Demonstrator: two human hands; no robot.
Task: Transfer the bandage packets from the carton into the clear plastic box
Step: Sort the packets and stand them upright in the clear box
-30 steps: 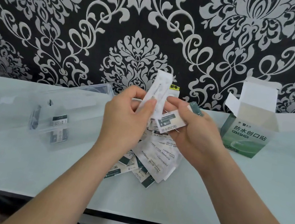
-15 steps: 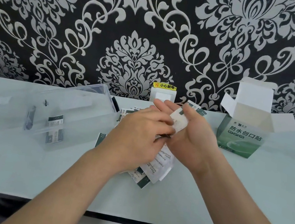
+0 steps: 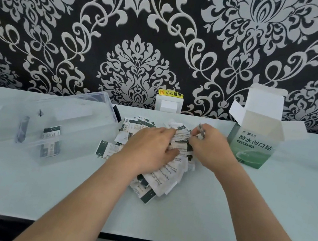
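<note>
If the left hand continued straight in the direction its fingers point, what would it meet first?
The left hand would meet the fanned bandage packets it already grips, then probably the right hand just beyond.

Clear plastic box (image 3: 80, 127); cardboard carton (image 3: 252, 145); paper packets (image 3: 168, 173); glossy table (image 3: 179, 219).

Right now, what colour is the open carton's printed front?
The carton front is green, white lettering; head view.

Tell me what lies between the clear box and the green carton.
Head view: the loose bandage packets, with the left hand and right hand on them.
</note>
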